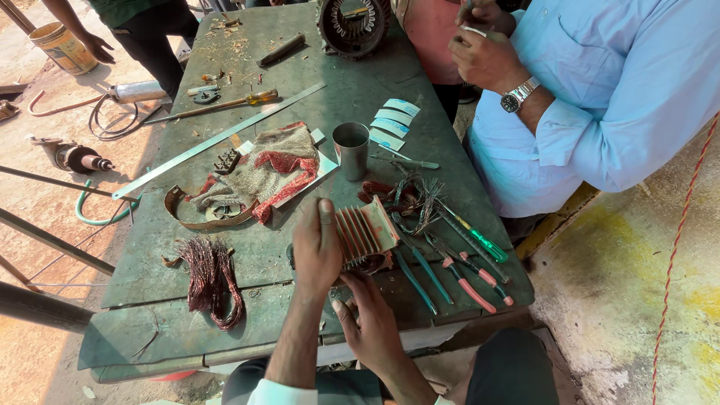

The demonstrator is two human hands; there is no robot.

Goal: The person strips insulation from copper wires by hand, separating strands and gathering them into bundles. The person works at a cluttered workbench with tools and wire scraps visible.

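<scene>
My left hand [315, 251] rests on top of a finned metal motor housing [366, 234] on the green worktable [247, 262], fingers curled over its left side. My right hand [373, 322] reaches up from below, fingertips at the housing's lower edge. The housing lies on its side with its ribs facing up. A tangle of copper winding wire [409, 199] sits just beyond it.
Pliers and screwdrivers [457, 262] lie right of the housing. A steel cup [350, 150], a cloth rag [262, 172], a long metal ruler [217, 139], a copper wire bundle [214, 277] and a stator [352, 26] are on the table. A person in a blue shirt [600, 97] stands at right.
</scene>
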